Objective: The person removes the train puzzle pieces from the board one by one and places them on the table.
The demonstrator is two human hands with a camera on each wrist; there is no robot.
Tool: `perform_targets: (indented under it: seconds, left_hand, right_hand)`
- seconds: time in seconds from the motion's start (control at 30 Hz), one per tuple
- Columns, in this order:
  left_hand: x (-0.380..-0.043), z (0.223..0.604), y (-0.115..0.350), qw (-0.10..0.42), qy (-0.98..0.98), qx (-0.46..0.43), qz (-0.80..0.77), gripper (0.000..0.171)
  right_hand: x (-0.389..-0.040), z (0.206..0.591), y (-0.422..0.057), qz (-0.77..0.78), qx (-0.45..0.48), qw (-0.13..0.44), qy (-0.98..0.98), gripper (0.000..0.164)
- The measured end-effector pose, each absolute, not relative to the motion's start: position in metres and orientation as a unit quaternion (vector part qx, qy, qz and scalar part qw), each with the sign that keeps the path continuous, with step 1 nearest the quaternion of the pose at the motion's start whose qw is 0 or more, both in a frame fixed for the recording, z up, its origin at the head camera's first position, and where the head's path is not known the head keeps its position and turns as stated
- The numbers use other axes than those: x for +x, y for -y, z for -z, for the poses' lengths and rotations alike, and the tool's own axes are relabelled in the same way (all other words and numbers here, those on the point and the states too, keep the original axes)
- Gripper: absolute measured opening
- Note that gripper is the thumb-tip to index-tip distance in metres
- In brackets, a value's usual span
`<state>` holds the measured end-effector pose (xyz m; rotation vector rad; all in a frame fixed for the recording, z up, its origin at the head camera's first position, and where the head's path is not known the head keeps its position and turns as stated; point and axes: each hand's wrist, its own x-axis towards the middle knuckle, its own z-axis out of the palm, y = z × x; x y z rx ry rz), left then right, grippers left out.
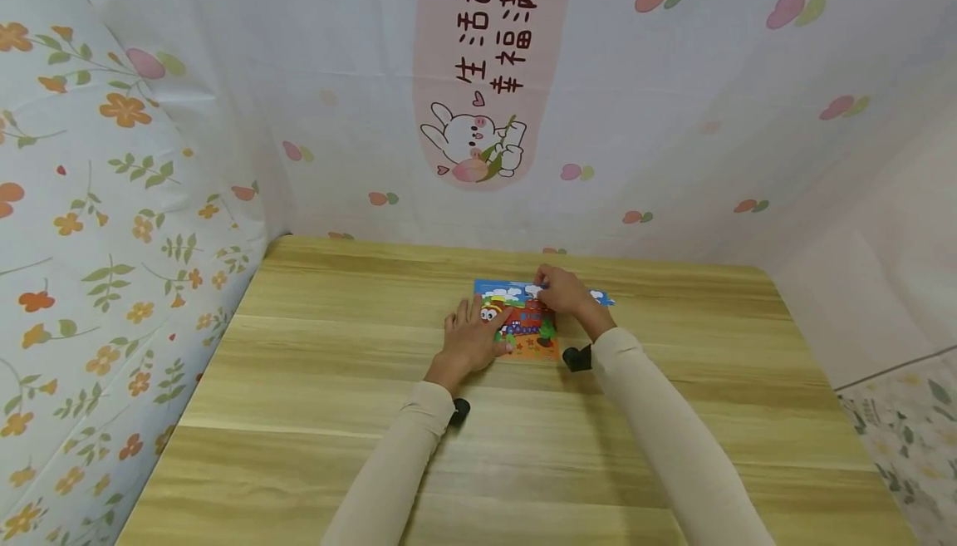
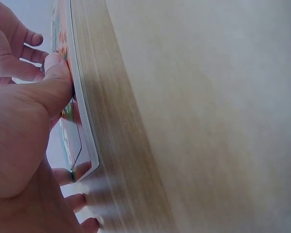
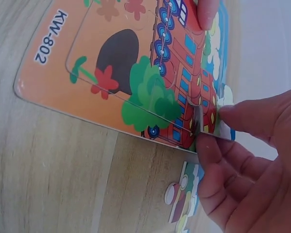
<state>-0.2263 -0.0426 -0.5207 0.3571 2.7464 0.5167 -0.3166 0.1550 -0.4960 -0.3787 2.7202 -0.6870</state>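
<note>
A flat jigsaw puzzle board point(image 1: 535, 353) with a red cartoon train lies on the wooden table, its orange rim point(image 3: 39, 80) marked "KW-802" in the right wrist view. My left hand point(image 1: 469, 340) rests on its left part with fingers spread, and the thumb point(image 2: 58, 80) lies across the near side of the picture. At the board's upper right corner, my right hand point(image 1: 566, 290) pinches a puzzle piece point(image 3: 209, 114) between thumb and fingers. That piece stands tilted, one edge raised from the board. Part of the train is hidden under the left hand.
Just right of the board lies another puzzle piece point(image 3: 188, 191) with clouds and green, partly behind the right hand in the head view. A patterned curtain point(image 1: 336, 114) hangs behind the table point(image 1: 314, 363). Black wrist devices point(image 1: 576, 358) sit under both cuffs.
</note>
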Motion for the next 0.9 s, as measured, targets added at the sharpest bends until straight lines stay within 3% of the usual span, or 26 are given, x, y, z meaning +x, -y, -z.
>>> perform_targets:
  seconds: [0.4,0.9]
  left_hand:
    - [-0.226,0.518,0.043,0.163,-0.963,0.124,-0.176,0.066]
    - [-0.226,0.521,0.042,0.163,-0.962,0.117,-0.183,0.066]
  right_hand:
    - [-0.315,0.49,-0.164,0.326,-0.086,0.147,-0.93,0.022]
    - [-0.316,0.494,-0.209,0.408,-0.021,0.123,-0.905,0.025]
